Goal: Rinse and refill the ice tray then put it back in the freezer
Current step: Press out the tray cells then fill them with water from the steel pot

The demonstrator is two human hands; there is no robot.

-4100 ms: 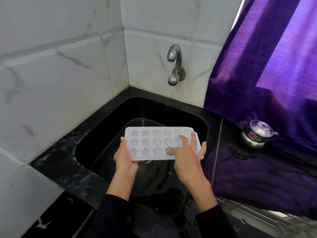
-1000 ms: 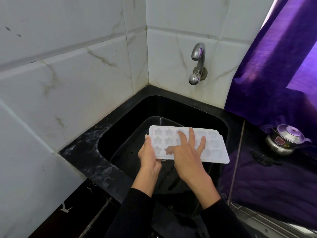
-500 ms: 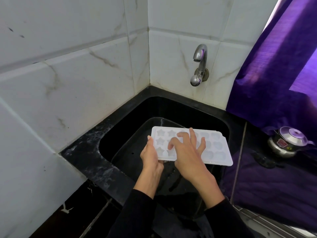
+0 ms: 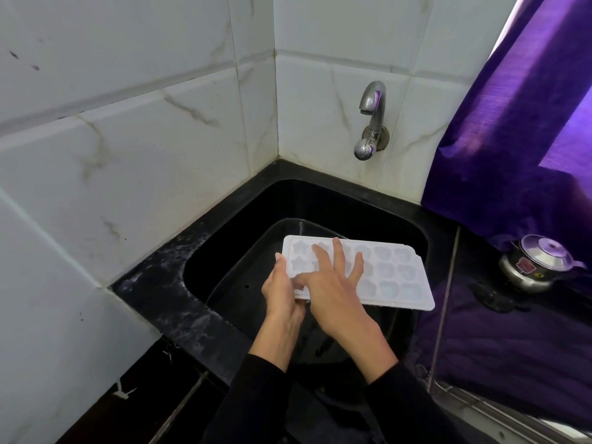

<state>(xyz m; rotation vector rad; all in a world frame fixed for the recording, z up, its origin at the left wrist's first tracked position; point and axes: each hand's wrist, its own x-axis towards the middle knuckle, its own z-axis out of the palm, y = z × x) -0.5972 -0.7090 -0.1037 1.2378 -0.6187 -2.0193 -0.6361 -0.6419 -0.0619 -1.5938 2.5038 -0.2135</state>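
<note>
A person in black sleeves stood at a corner sink, both hands on a white plastic ice tray (image 4: pixel 389 277) with star- and heart-shaped moulds, held roughly level over the basin. The left hand (image 4: pixel 282 291) gripped the tray's near left edge, thumb on the rim and fingers curled out of sight beneath it. The right hand (image 4: pixel 333 283) lay flat across the moulds with fingers spread and straight, pressing or rubbing the surface rather than grasping it.

Below the tray sat a glossy black basin (image 4: pixel 243 277) inside the black stone sink (image 4: pixel 205 251), set into a speckled black worktop (image 4: pixel 160 302). Against the white marble-patterned tiles behind, the chrome wall tap (image 4: pixel 370 120) showed no water running. To the right, a small steel pot with a lid (image 4: pixel 538 264) rested near a purple curtain (image 4: pixel 512 123).

Judging by the scene, the job was at an early stage: the tray was being wiped or rinsed by hand, whether its moulds held water could not be made out, and refilling under the tap and the return to the freezer, which was not in view, seemed to lie ahead.
</note>
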